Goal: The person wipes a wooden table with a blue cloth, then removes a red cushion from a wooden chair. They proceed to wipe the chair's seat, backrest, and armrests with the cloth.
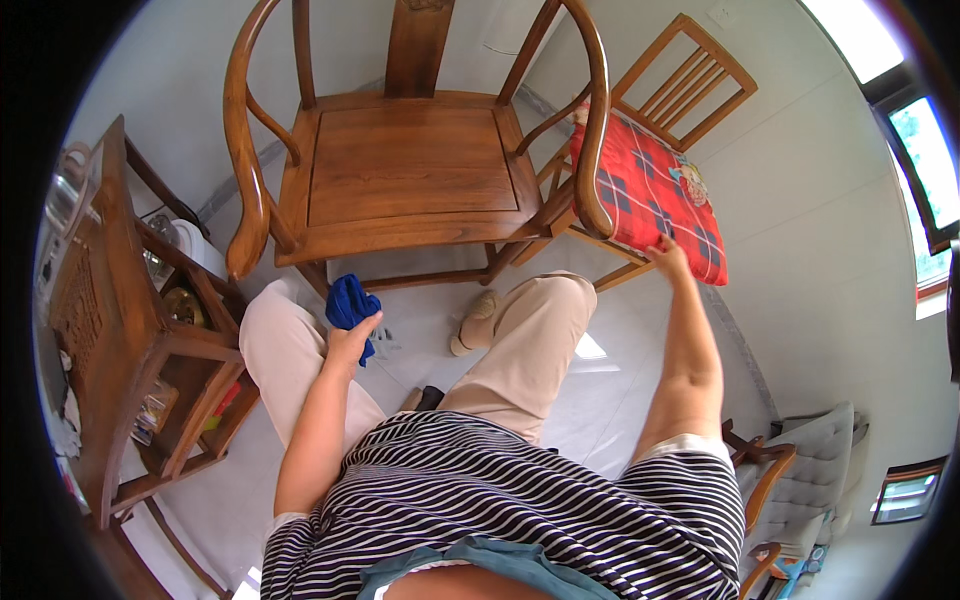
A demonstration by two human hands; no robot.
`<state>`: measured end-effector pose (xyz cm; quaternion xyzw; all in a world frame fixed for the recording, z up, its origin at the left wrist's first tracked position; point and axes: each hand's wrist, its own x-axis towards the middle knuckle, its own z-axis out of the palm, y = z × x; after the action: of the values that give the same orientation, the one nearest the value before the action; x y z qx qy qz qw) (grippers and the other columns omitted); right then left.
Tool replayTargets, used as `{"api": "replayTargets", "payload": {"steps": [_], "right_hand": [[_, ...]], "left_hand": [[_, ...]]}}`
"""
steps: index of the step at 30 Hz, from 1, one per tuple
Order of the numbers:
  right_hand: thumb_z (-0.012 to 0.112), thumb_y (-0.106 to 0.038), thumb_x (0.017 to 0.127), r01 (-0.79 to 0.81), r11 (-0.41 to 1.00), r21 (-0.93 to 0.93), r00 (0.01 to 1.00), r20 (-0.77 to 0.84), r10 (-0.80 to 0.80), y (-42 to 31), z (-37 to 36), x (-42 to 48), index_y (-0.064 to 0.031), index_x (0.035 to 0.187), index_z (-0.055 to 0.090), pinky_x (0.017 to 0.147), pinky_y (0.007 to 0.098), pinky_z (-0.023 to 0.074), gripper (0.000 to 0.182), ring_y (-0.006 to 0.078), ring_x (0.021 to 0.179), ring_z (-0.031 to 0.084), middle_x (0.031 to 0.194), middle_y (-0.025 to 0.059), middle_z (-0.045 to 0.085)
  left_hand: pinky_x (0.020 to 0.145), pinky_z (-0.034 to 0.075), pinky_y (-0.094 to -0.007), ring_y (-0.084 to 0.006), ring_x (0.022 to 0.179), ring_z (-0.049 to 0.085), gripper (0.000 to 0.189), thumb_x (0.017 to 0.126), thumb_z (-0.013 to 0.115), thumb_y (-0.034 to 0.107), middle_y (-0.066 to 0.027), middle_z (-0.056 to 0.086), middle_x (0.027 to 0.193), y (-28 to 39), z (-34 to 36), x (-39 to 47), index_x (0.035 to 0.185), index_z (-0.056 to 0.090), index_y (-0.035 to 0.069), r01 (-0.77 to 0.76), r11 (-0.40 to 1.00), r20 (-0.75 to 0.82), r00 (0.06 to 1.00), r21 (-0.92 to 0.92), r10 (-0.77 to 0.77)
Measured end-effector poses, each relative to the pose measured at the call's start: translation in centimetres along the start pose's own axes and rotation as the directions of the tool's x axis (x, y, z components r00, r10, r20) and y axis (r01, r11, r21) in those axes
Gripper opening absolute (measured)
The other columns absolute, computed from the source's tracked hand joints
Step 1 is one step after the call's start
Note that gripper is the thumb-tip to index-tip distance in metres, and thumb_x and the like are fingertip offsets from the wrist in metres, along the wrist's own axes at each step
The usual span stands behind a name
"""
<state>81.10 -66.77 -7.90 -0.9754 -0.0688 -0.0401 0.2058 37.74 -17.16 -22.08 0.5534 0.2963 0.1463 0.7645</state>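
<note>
My left hand (350, 343) is closed around a crumpled blue cloth (346, 301), held above my left thigh in front of the wooden armchair (412, 169). The armchair has a bare panelled seat and curved, glossy arms. To its right, my right arm reaches out to a red plaid cushion (637, 176) on a slatted-back wooden chair (694, 82). At the cushion's near edge is my right hand (670, 259), its fingertips over the fabric. Whether those fingers pinch the cushion is too small to tell.
A carved wooden cabinet (142, 315) stands close on my left, with a white container (196, 244) and other items on its shelves. Behind on the right is a grey tufted seat (806, 480). An open window (926, 161) is set in the right wall.
</note>
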Motion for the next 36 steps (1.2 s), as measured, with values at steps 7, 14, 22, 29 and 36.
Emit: {"api": "replayTargets", "payload": {"steps": [7,14,22,29,36], "right_hand": [[0.074,-0.036,0.081,-0.013,0.993,-0.118,0.977,-0.215,-0.013,-4.3,5.8,-3.3,0.0023,0.143,0.042,0.114,0.0392,0.0329,0.080,0.0358,0.140,0.038,0.144,0.0292,0.044],[0.064,-0.009,0.090,0.357,0.861,0.363,0.821,-0.561,-0.104,-13.2,5.2,-15.2,0.0015,0.111,0.064,0.080,0.0353,0.0512,0.023,0.0254,0.093,0.065,0.103,0.0153,0.067],[0.071,-0.026,0.089,-0.257,0.443,0.859,0.787,0.452,-0.419,-28.0,16.7,-32.4,-0.0079,0.142,0.044,0.090,0.0364,0.0515,0.062,0.0207,0.112,0.057,0.127,0.0088,0.056],[0.063,-0.005,0.085,-0.665,0.005,0.747,0.692,0.618,-0.373,-33.4,15.9,-29.9,-0.0016,0.123,0.056,0.085,0.0428,0.0565,0.039,0.0264,0.098,0.065,0.107,0.0111,0.064],[0.075,-0.009,0.080,0.008,0.421,0.907,0.944,0.133,-0.303,-35.8,11.7,-15.3,-0.0020,0.115,0.063,0.080,0.0319,0.0529,0.038,0.0184,0.090,0.065,0.100,0.0061,0.066]], "left_hand": [[0.100,0.043,-0.0293,-0.0132,0.112,0.057,0.068,0.082,0.077,0.012,-0.0022,0.060,0.126,0.3,-0.9,-0.7,0.143,0.045,0.008,-0.044,0.998,-0.007,0.999,0.049,0.044],[0.090,0.048,-0.0302,-0.0144,0.100,0.061,0.050,0.074,0.083,0.023,-0.0048,0.067,0.111,-0.8,-0.4,-0.9,0.117,0.065,0.005,-0.076,0.992,-0.066,0.994,0.100,0.083],[0.094,0.049,-0.0372,-0.0252,0.108,0.061,0.081,0.066,0.086,0.026,-0.0130,0.061,0.122,0.6,4.1,-2.9,0.133,0.047,0.002,-0.353,0.847,0.229,0.932,0.397,0.281],[0.121,0.018,-0.0421,-0.0413,0.148,0.016,0.126,0.069,0.085,0.048,-0.0307,0.016,0.157,6.7,3.3,-3.1,0.155,0.007,0.000,-0.636,0.719,0.661,0.670,0.279,0.337],[0.087,0.050,-0.0265,-0.0162,0.113,0.060,0.038,0.088,0.070,0.010,-0.0068,0.062,0.125,17.0,-4.1,-1.9,0.124,0.060,0.004,-0.746,0.659,0.368,0.641,0.093,0.673]]}}
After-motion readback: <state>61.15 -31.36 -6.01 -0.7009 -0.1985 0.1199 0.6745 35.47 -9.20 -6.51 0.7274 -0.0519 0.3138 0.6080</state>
